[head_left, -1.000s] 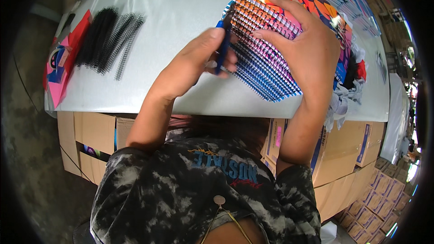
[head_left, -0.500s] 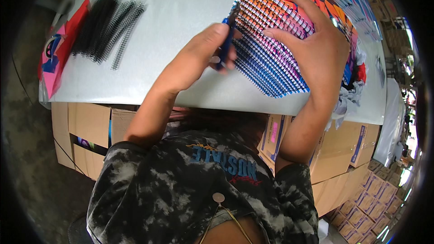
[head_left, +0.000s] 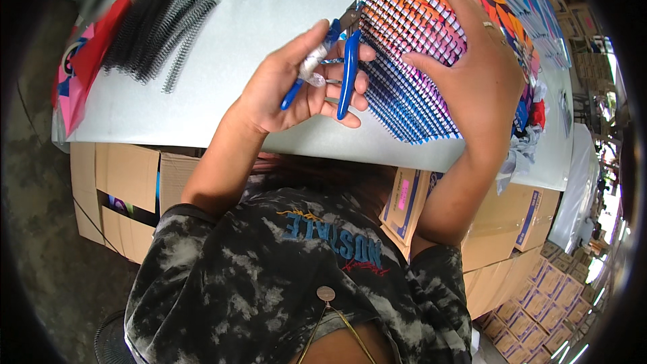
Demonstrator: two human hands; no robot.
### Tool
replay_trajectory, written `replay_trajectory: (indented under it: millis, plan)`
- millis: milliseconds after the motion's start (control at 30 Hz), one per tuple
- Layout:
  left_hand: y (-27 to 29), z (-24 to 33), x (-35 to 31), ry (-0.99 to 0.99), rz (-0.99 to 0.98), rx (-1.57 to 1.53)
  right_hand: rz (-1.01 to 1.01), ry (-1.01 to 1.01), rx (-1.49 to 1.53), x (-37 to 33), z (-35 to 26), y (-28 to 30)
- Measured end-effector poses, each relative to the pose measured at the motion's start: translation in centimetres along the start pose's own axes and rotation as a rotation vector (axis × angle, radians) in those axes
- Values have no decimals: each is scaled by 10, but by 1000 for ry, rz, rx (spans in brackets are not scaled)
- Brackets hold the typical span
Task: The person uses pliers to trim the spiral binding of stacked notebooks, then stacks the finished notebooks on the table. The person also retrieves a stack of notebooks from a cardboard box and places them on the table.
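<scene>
While the left hand [head_left: 283,87] is holding the blue-handled cutters [head_left: 348,74] at the upper middle of the frame, its fingers are curving loosely around them, one handle lying against the thumb side and the other across the fingers. The handles are standing apart, and some pale wrapping [head_left: 312,64] is covering part of the handle nearer the thumb. The dark tips are pointing up at the left edge of the notebooks [head_left: 411,47]; whether they are biting on a coil is too small to tell.

The notebooks are lying overlapped at the upper right of the frame, their spiral edges showing in close rows and an orange cover showing above. Over them the right hand [head_left: 482,74] is spreading, thumb and forefinger well apart, the thumb pointing to the left.

At the upper left of the frame, loose black coils [head_left: 155,34] are lying on the pale counter [head_left: 236,101], next to a red and pink sheet [head_left: 91,74]. Crumpled scraps [head_left: 522,152] are sitting near the right wrist, and cartons [head_left: 128,168] are standing below the counter's front edge.
</scene>
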State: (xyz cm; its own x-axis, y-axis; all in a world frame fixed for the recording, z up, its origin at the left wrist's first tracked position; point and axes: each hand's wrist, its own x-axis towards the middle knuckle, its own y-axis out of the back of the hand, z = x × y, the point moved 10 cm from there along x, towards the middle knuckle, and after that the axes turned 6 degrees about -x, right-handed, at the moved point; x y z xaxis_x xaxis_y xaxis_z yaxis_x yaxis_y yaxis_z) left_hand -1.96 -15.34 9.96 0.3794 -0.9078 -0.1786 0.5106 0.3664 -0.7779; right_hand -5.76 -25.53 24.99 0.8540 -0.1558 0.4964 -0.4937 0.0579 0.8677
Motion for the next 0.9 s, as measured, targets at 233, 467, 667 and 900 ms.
replay_trajectory:
  millis: [233,467,667,900]
  plan:
    - [11,45,-14,-310,523,1439,-23,17,-132,-4,-1,-5]
    - [1,-8,-3,85,-52,-130,-8,55,-125,-4,-1,-6]
    - [25,32,-11,-342,457,1269,-33,14,-131,-6,2,-9]
    - [13,-13,5,44,-136,-124,-3,101,-202,-6,-6,-8]
